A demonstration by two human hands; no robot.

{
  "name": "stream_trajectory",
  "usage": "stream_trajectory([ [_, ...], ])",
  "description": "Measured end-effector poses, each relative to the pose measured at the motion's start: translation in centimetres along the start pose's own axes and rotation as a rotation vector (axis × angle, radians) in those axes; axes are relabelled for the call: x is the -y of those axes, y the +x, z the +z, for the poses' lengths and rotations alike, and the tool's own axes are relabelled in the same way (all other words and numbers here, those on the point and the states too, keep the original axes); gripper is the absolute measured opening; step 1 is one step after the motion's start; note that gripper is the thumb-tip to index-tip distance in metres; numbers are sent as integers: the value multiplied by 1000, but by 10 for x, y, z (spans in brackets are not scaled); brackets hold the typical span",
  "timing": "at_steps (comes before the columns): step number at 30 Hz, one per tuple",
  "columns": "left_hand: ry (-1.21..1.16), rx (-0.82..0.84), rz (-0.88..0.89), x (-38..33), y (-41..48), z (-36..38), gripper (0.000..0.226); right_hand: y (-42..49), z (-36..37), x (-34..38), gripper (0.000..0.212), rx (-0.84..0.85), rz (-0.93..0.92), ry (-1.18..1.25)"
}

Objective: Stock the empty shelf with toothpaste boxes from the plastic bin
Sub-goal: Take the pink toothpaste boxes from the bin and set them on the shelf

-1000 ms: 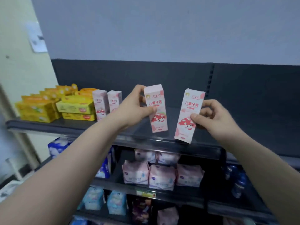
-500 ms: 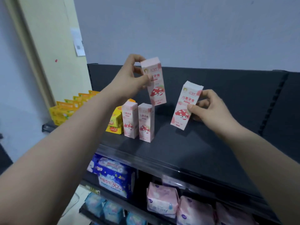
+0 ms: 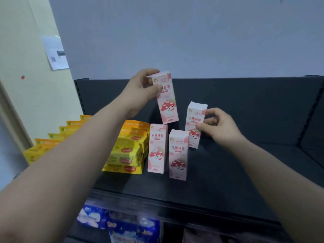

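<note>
Fingers [image 3: 208, 112] pinching, right hand [image 3: 220, 127] has lowered its toothpaste box [image 3: 195, 123] to the shelf [image 3: 245, 163]. Left hand [image 3: 140, 90] grips a second box [image 3: 166, 100] aloft, unplaced.

The right grip [image 3: 219, 127] now holds the right-hand box [image 3: 196, 118] lower and closer in. The box has turned from a tilt to almost upright, and its foot sits just behind the right standing box [image 3: 178, 155], near the shelf [image 3: 245, 163]. The left grip [image 3: 140, 90] has lowered the left-hand box [image 3: 167, 100] to just above the left standing box [image 3: 157, 148].
</note>
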State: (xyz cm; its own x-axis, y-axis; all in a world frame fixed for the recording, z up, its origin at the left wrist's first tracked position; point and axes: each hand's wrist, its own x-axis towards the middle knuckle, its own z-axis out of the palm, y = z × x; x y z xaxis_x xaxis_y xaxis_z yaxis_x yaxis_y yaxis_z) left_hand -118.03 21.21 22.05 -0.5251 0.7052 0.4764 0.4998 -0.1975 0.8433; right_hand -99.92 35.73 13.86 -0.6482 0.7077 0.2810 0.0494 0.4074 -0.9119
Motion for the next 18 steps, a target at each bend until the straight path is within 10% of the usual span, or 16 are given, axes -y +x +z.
stream_trajectory([
  [18, 24, 126, -4, 23, 10, -18, 32, 0, 21, -13, 24, -2, 27, 8],
])
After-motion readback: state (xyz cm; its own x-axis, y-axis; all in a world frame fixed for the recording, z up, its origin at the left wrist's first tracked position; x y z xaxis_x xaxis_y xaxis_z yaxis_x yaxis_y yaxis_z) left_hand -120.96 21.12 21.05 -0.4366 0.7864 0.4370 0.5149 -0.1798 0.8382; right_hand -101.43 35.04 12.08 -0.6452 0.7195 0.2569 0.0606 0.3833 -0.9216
